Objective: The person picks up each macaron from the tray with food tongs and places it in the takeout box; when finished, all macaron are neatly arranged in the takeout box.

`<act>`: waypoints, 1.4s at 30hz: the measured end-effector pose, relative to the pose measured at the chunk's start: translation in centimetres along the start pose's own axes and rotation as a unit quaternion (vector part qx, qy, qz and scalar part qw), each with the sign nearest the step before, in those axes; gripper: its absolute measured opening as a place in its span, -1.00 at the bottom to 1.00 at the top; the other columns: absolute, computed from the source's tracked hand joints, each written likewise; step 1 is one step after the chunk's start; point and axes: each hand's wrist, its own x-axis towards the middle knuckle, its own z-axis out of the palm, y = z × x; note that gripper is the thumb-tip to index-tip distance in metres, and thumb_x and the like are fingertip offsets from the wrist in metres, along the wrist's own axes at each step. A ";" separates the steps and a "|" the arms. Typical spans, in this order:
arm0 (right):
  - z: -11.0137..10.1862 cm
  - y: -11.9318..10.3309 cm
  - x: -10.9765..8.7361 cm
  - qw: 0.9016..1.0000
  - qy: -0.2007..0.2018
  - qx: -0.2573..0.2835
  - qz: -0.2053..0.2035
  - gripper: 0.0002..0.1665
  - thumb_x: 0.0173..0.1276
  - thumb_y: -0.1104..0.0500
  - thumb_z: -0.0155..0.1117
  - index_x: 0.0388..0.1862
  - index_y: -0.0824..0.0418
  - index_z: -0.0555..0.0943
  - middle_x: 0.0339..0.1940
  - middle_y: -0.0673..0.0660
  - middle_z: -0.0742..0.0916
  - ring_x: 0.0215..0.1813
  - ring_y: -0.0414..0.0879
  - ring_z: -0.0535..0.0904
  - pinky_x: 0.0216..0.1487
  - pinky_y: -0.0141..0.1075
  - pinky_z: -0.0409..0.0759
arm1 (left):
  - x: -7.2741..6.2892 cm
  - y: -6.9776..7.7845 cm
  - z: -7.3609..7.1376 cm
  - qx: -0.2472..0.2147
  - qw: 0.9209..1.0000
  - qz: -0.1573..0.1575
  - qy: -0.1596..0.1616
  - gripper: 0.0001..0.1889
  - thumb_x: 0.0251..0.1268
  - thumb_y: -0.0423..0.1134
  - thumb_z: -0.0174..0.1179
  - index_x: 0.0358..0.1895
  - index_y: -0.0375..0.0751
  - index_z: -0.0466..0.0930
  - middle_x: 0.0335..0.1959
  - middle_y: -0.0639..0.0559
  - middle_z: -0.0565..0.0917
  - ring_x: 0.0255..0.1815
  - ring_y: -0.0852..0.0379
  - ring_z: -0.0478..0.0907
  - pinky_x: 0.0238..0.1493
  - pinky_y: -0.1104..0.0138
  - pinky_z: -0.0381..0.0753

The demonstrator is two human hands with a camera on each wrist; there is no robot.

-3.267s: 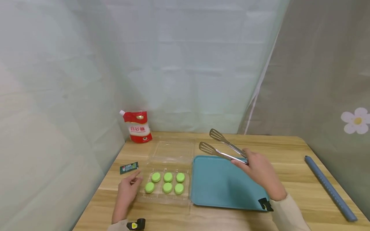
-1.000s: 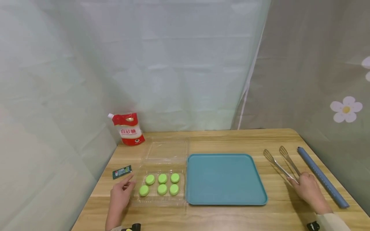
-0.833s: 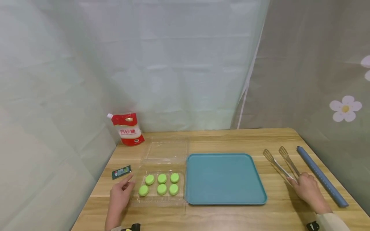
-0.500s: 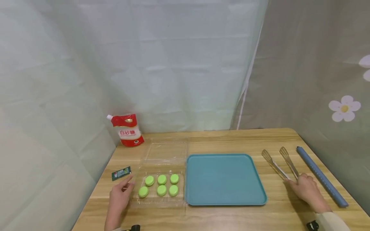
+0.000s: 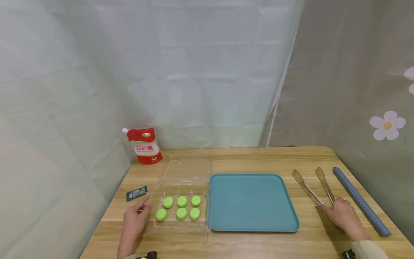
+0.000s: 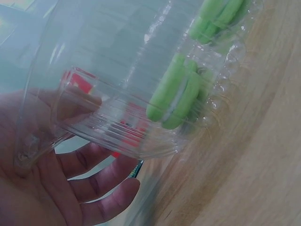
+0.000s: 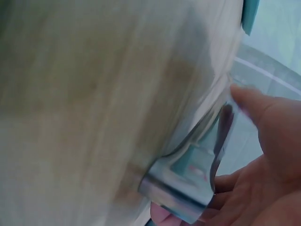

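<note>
My left hand (image 5: 134,219) lies at the left side of a clear plastic box (image 5: 155,225), its fingers loosely bent and right at the rim. In the left wrist view the box's flange crosses in front of the palm. Two rows of green macarons (image 5: 182,213) sit in the box's cells, with its lid (image 5: 187,169) folded back flat. Farther right, my right hand (image 5: 345,217) holds metal tongs (image 5: 313,193) low at the table, thumb on one arm and fingers on the other. The tongs' two slotted heads are spread apart and point away from me. Their bent end (image 7: 178,181) shows under the palm.
Between the box and the tongs lies a blue tray (image 5: 252,203). A long blue tube (image 5: 362,202) lies along the right side. At the back left stands a red sugar pouch (image 5: 145,145), and a small green packet (image 5: 136,193) lies beyond the left hand.
My right hand has carried the tongs from above the tray down to the table at its right. Lately the tongs' arms have spread slightly. My left hand has stayed beside the box.
</note>
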 end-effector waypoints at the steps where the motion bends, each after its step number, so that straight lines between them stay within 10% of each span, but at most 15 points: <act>1: -0.1 0.0 0.0 1.000 -0.004 0.000 0.004 -0.08 0.53 -0.25 0.08 -0.30 0.74 0.39 -0.34 0.56 0.50 -0.26 0.40 0.49 -0.16 0.29 0.46 | 0.0 0.0 0.0 0.001 1.000 0.001 0.001 -0.53 0.52 -0.24 0.14 0.38 -0.39 0.44 -0.11 -0.28 0.68 -0.12 -0.10 0.60 -0.33 0.33 0.52; 19: -3.5 -1.7 1.2 0.999 0.028 0.029 -0.004 -0.03 0.60 -0.20 -0.05 0.18 0.82 0.20 -0.01 0.85 0.28 0.01 0.79 0.21 -0.16 0.44 0.34 | -0.4 0.2 0.7 -0.010 1.000 0.024 0.008 -0.56 0.49 -0.29 0.13 0.34 -0.43 0.48 -0.16 -0.26 0.70 -0.17 -0.07 0.62 -0.34 0.33 0.53; 32: -4.0 -9.6 3.7 0.975 0.119 0.153 -0.109 -0.43 0.61 0.08 0.07 0.22 0.62 0.43 -0.01 0.55 0.60 0.03 0.42 0.54 0.02 0.27 0.45 | -0.2 0.3 0.3 -0.026 0.999 0.021 0.008 -0.55 0.50 -0.26 0.18 0.32 -0.45 0.48 -0.21 -0.19 0.71 -0.22 0.05 0.59 -0.34 0.36 0.52; 42: -2.7 -15.5 6.2 0.962 0.086 0.204 -0.157 -0.42 0.62 0.02 0.08 0.30 0.51 0.45 0.04 0.43 0.64 0.07 0.30 0.57 0.01 0.16 0.55 | -0.2 0.0 -0.1 -0.034 0.999 0.015 0.008 -0.54 0.50 -0.24 0.18 0.34 -0.42 0.47 -0.18 -0.20 0.72 -0.20 0.06 0.59 -0.28 0.36 0.54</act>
